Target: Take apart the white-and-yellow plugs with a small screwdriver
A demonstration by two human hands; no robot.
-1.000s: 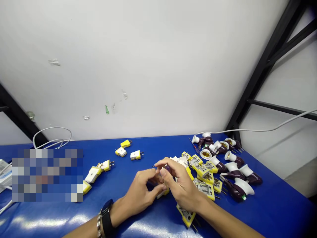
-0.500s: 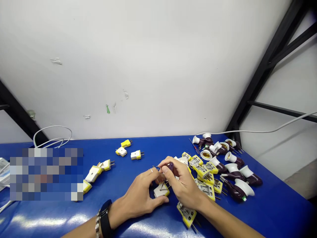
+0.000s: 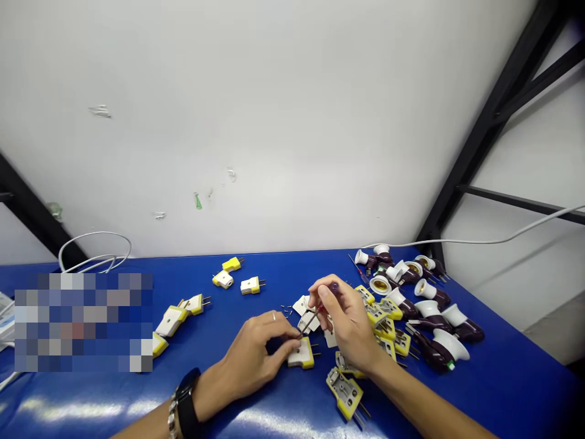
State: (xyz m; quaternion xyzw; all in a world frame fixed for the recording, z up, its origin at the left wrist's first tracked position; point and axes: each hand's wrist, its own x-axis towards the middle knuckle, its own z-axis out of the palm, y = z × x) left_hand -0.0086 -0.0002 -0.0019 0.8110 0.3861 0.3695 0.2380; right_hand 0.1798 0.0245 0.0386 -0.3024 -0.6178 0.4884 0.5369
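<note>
Low at centre frame, my right fingers (image 3: 328, 297) grip the screwdriver (image 3: 320, 309); whether my left fingers (image 3: 286, 352) hold the plug (image 3: 301, 355), I can't tell: loosely steadied, it could skid.

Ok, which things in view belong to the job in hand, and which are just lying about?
Belonging, judging by the hands:
screwdriver, in the right hand
white-and-yellow plug, at the left hand
loose screws
white plug covers
open plug bases
closed plugs, matching style

Apparently just lying about:
maroon-and-white bulb sockets
second screwdriver
white cable
</note>
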